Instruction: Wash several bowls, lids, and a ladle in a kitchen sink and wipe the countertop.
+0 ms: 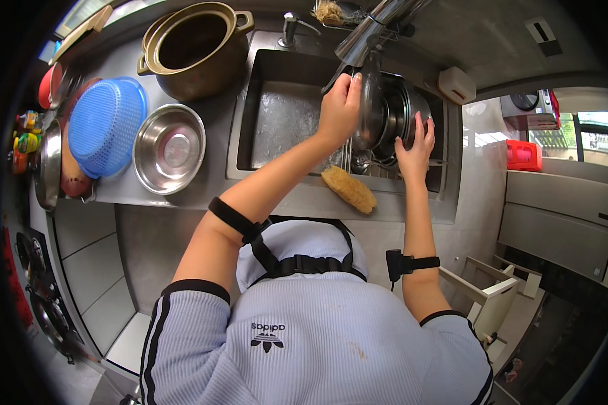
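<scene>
My left hand (pixel 340 109) grips the edge of a glass pot lid (pixel 369 119), which stands on its side over the right part of the sink, under the metal faucet (pixel 357 48). With its fingers spread, my right hand (pixel 416 147) touches the outer side of a stack of metal pots (pixel 415 109) standing on edge beside the lid. Below them, metal utensils lie on a rack in the sink. A loofah sponge (pixel 349 190) rests on the front rim of the sink, between my forearms.
Left of the sink basin (pixel 283 121) stand a brown clay pot (pixel 197 76), a steel bowl (pixel 168 149) and an upturned blue colander (pixel 106 126). A soap dispenser (pixel 289 30) rises behind the basin. An open drawer (pixel 486 298) juts out at the lower right.
</scene>
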Motion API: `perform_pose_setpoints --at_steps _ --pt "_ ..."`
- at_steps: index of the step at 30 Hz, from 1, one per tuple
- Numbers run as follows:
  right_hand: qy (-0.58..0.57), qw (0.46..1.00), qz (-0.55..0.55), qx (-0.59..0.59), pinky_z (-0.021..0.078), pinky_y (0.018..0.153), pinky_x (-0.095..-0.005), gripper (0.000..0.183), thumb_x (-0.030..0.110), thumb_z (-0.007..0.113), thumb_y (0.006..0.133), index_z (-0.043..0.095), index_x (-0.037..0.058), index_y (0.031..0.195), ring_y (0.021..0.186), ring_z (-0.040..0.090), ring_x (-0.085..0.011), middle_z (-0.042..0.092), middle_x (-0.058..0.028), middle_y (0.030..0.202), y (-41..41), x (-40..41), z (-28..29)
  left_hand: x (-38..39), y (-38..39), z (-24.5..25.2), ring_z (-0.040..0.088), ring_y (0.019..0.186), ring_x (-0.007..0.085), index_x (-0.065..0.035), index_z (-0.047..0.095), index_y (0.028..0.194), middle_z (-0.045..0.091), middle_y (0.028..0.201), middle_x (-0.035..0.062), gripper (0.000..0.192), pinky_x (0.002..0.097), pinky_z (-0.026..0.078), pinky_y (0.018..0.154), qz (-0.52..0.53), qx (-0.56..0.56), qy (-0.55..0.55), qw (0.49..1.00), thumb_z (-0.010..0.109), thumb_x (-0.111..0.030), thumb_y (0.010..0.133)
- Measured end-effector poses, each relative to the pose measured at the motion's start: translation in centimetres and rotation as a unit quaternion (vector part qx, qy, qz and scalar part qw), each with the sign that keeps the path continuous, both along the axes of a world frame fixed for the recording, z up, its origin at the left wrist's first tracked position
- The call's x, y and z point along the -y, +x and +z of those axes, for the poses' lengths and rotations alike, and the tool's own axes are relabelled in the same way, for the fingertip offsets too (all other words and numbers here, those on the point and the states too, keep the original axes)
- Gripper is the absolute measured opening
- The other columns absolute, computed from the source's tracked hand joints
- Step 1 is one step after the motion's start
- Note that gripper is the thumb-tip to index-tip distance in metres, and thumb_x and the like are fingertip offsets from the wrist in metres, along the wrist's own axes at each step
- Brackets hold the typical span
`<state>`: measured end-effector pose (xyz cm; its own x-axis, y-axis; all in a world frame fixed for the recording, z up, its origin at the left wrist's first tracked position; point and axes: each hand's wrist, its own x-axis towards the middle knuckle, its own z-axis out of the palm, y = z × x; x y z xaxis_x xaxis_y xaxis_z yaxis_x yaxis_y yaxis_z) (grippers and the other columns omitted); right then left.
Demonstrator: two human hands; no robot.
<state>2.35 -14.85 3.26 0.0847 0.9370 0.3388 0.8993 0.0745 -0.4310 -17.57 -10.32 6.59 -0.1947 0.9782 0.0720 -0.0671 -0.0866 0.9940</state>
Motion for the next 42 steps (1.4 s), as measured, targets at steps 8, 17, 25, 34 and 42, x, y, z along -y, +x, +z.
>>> perform_pose_setpoints --at_steps 8,17,25,34,42 --pt "-0.025 0.988 0.114 -0.099 0.0463 0.062 -0.03 0.041 0.028 0.077 0.067 0.052 0.008 0.094 0.067 0.054 -0.0174 0.051 -0.0047 0.09 -5.8 3.5 4.7 1.6 2.2 -2.1 0.051 0.054 0.0258 -0.0028 0.041 0.082 0.049 0.06 0.0161 0.029 0.0396 0.039 0.054 -0.005 0.056 -0.061 0.997 0.041 -0.029 0.095" --pt "0.042 0.996 0.054 -0.059 0.0392 0.048 -0.0383 0.017 0.002 0.06 0.067 0.043 0.0069 0.07 0.054 0.05 -0.0282 0.045 -0.0076 0.067 -5.1 3.3 2.4 0.2 -1.8 -2.0 0.059 0.063 0.0307 -0.0021 0.058 0.069 0.055 0.059 0.0146 0.057 0.0395 0.044 0.064 -0.231 -0.152 -0.234 0.932 0.034 -0.049 0.091" --pt "0.166 0.98 -0.038 -0.1 0.0305 0.042 -0.0318 0.024 -0.004 0.058 0.073 0.036 0.0044 0.065 0.045 0.035 -0.0211 0.035 -0.0082 0.062 -3.5 3.7 7.3 -0.6 2.5 -8.1 0.06 0.09 0.0283 0.0029 0.056 0.099 0.062 0.094 0.0189 0.039 0.0359 0.045 0.081 -0.134 -0.187 -0.185 0.955 0.052 -0.033 0.087" --pt "0.146 0.989 -0.031 0.018 0.033 0.044 -0.0339 0.022 -0.003 0.056 0.069 0.037 0.0072 0.067 0.046 0.04 -0.0248 0.039 -0.0059 0.062 -3.8 0.5 10.1 -3.2 9.5 -14.2 0.06 0.092 0.0277 0.0033 0.056 0.105 0.063 0.097 0.0178 0.044 0.0335 0.045 0.082 -0.282 0.018 -0.148 0.948 0.065 -0.024 0.073" --pt "0.144 0.988 -0.036 0.03 0.0332 0.044 -0.0325 0.021 -0.004 0.055 0.068 0.037 0.0073 0.067 0.046 0.038 -0.0224 0.039 -0.0047 0.061 -4.3 -0.2 12.9 -3.5 9.4 -14.0 0.06 0.093 0.027 0.0006 0.056 0.105 0.062 0.098 0.0147 0.046 0.0313 0.045 0.081 -0.327 -0.125 -0.18 0.919 0.067 -0.022 0.066"
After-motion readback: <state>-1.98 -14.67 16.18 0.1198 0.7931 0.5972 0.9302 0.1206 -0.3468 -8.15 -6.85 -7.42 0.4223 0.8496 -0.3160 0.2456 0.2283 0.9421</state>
